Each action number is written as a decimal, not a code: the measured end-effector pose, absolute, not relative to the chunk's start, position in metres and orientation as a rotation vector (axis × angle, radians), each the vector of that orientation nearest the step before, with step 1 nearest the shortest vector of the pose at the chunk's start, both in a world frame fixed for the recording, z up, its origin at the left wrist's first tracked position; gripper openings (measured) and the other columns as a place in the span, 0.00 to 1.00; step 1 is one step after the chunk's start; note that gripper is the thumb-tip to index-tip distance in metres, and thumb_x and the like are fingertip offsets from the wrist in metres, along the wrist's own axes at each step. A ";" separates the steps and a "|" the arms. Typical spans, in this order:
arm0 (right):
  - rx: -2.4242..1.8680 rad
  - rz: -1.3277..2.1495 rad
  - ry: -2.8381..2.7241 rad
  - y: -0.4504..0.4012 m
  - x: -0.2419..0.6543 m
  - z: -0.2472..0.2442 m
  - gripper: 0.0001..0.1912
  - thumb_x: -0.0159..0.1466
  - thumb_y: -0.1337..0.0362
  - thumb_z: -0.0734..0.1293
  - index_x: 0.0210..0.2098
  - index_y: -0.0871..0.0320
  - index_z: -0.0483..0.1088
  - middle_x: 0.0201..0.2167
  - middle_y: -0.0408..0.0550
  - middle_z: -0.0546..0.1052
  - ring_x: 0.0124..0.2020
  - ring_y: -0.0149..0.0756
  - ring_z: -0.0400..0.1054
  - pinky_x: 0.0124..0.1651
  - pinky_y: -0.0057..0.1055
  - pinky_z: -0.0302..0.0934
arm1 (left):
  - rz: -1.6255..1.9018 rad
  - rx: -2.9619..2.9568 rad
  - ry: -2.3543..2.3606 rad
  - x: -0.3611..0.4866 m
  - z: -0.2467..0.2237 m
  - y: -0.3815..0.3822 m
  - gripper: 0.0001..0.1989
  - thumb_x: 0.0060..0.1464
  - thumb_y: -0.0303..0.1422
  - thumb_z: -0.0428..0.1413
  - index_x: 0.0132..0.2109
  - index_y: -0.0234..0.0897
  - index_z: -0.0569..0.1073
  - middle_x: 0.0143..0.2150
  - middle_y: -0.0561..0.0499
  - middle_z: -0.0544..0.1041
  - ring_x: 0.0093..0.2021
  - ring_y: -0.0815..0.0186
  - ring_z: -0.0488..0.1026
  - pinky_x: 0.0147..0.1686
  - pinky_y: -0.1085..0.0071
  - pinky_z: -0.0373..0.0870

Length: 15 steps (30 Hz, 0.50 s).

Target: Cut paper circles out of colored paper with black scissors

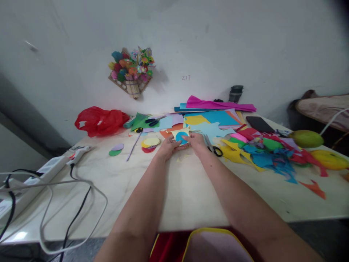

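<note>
At the middle of the table, my left hand (pixel 169 147) and my right hand (pixel 196 141) hold a pale yellow paper piece (pixel 185 131) between them, with a blue paper circle (pixel 181 137) on its near face. The fingers of both hands are closed on its sides. Just right of my right hand lie black-handled scissors (pixel 215 150). Yellow and red paper circles (pixel 151 143) are stacked left of my left hand. Farther left are a purple circle (pixel 118 146) and a green circle (pixel 114 153), overlapping.
Paper scraps (pixel 268 156) cover the right side, near a phone (pixel 259 124) and a green fruit (pixel 305 138). Coloured sheets (pixel 215 118) and a second pair of scissors (pixel 154 121) lie behind. A red bag (pixel 99 122) and a power strip (pixel 50 169) are left.
</note>
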State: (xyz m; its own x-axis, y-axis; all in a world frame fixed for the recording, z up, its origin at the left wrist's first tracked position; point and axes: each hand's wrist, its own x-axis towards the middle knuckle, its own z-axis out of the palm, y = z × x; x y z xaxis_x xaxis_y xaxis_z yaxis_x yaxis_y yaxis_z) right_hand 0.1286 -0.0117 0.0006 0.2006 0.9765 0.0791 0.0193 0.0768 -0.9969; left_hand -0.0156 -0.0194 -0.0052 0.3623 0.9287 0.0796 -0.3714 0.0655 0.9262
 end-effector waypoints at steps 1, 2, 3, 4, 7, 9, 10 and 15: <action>-1.236 1.008 -1.095 -0.012 0.129 0.001 0.25 0.41 0.49 0.75 0.15 0.55 0.57 0.15 0.36 0.60 0.21 0.29 0.56 0.23 0.28 0.50 | 1.090 1.084 0.651 -0.016 -0.005 -0.020 0.23 0.41 0.26 0.68 0.45 0.33 0.70 0.34 0.49 0.80 0.36 0.61 0.81 0.51 0.58 0.74; -1.225 1.016 -1.091 -0.012 0.129 0.001 0.25 0.40 0.49 0.76 0.15 0.55 0.56 0.14 0.36 0.60 0.20 0.29 0.56 0.23 0.28 0.50 | 1.087 1.083 0.649 -0.016 -0.005 -0.020 0.23 0.41 0.26 0.68 0.45 0.32 0.71 0.35 0.48 0.80 0.37 0.60 0.81 0.51 0.58 0.75; -1.220 1.020 -1.089 -0.013 0.129 0.002 0.25 0.40 0.49 0.76 0.16 0.55 0.56 0.14 0.36 0.60 0.20 0.28 0.55 0.23 0.28 0.49 | 1.086 1.083 0.646 -0.016 -0.005 -0.020 0.23 0.41 0.26 0.68 0.45 0.32 0.71 0.35 0.48 0.81 0.37 0.60 0.81 0.51 0.58 0.75; -1.218 1.019 -1.091 -0.013 0.129 0.002 0.25 0.40 0.49 0.76 0.16 0.55 0.57 0.14 0.36 0.59 0.20 0.28 0.55 0.23 0.28 0.49 | 1.085 1.086 0.644 -0.016 -0.005 -0.019 0.23 0.41 0.26 0.68 0.45 0.32 0.71 0.35 0.47 0.81 0.37 0.59 0.81 0.51 0.59 0.75; -1.225 1.005 -1.119 -0.014 0.129 0.004 0.25 0.40 0.49 0.75 0.15 0.55 0.57 0.14 0.36 0.59 0.21 0.29 0.55 0.23 0.28 0.49 | 1.081 1.100 0.650 -0.017 -0.007 -0.018 0.23 0.41 0.26 0.68 0.46 0.32 0.72 0.35 0.48 0.80 0.38 0.59 0.81 0.51 0.58 0.74; -1.225 0.997 -1.135 -0.015 0.130 0.004 0.26 0.40 0.48 0.75 0.15 0.55 0.56 0.14 0.36 0.59 0.21 0.29 0.55 0.23 0.28 0.50 | 1.079 1.109 0.653 -0.017 -0.008 -0.017 0.23 0.41 0.26 0.68 0.46 0.33 0.72 0.34 0.48 0.80 0.38 0.59 0.81 0.51 0.57 0.74; -1.222 0.997 -1.137 -0.015 0.130 0.004 0.26 0.40 0.48 0.76 0.15 0.55 0.56 0.14 0.36 0.59 0.20 0.29 0.55 0.23 0.28 0.50 | 1.079 1.112 0.651 -0.017 -0.008 -0.016 0.22 0.41 0.26 0.68 0.46 0.33 0.73 0.34 0.48 0.80 0.38 0.60 0.81 0.51 0.57 0.74; -1.198 1.049 -1.136 -0.014 0.132 0.004 0.27 0.39 0.49 0.76 0.15 0.55 0.55 0.13 0.35 0.58 0.20 0.27 0.53 0.23 0.27 0.50 | 1.084 1.120 0.648 -0.019 -0.009 -0.016 0.16 0.43 0.26 0.67 0.41 0.34 0.73 0.37 0.49 0.79 0.42 0.60 0.79 0.52 0.54 0.74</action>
State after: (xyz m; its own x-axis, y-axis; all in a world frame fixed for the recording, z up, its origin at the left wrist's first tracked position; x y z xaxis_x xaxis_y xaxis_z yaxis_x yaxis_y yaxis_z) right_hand 0.1321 -0.0139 0.0040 0.1402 0.9864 0.0861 -0.0077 0.0880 -0.9961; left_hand -0.0189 -0.0163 -0.0087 0.3751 0.9222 0.0946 -0.3531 0.0477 0.9344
